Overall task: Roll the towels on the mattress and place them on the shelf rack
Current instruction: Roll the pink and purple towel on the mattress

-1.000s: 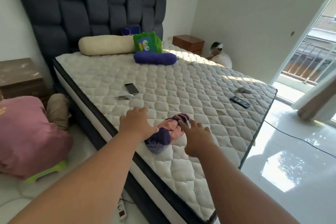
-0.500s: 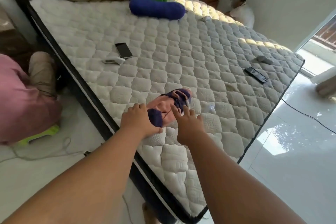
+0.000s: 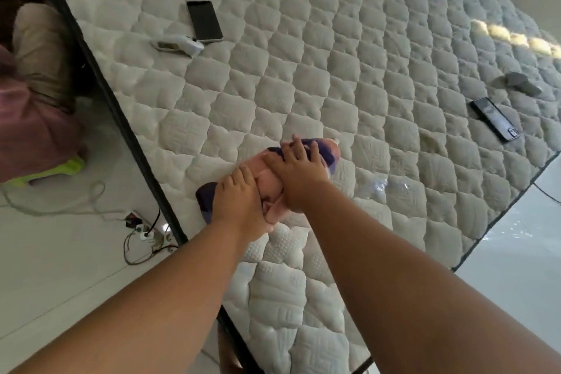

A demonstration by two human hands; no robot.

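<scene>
Two bare forearms come in from the bottom edge. Left hand (image 3: 239,203) curls over the purple near end of the towel bundle (image 3: 268,191), fingertips out of sight. Right hand (image 3: 296,171) lies flat on top, fingers spread, pressing. The bundle sits on the mattress (image 3: 334,70) near its left edge, its folds hard to read. Farther out: a black remote (image 3: 494,122), a blurred grey object (image 3: 520,83), a white handset (image 3: 179,45) just beside a dark phone (image 3: 204,20)
</scene>
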